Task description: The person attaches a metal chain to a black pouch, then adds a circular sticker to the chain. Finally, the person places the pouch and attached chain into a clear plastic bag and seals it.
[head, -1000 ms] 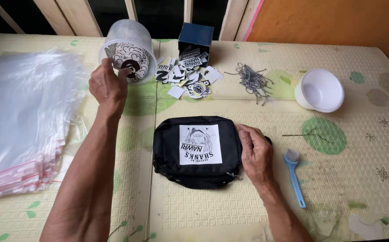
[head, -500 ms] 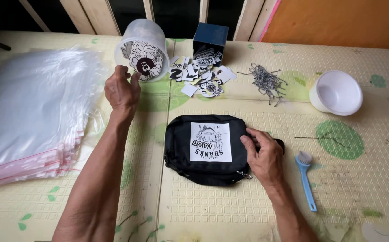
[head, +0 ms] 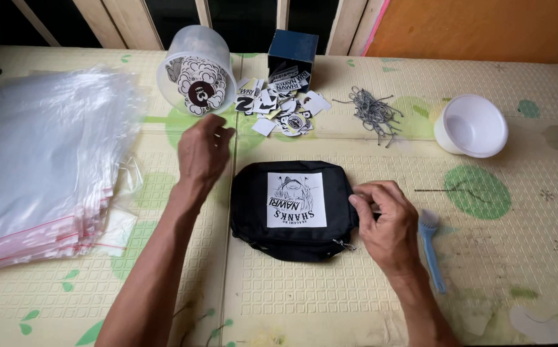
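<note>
A black zip pouch (head: 253,212) with a white printed square patch (head: 296,200) lies flat at the centre of the mat. My right hand (head: 385,222) pinches the pouch's right end, fingers closed on the edge. My left hand (head: 203,154) hovers just left of the pouch's upper corner, back up and fingers curled under, so what it holds is hidden. Beyond it a clear plastic tub (head: 196,71) lies on its side with round black-and-white stickers inside.
A thick stack of clear zip bags (head: 41,154) fills the left side. Loose stickers (head: 279,106) lie by a dark blue box (head: 293,51). Further right are a heap of grey ties (head: 372,112), a white bowl (head: 473,126) and a blue brush (head: 430,247).
My left hand has drawn back from the tub's mouth toward the pouch. My right hand stays at the pouch's right end. The view has shifted slightly.
</note>
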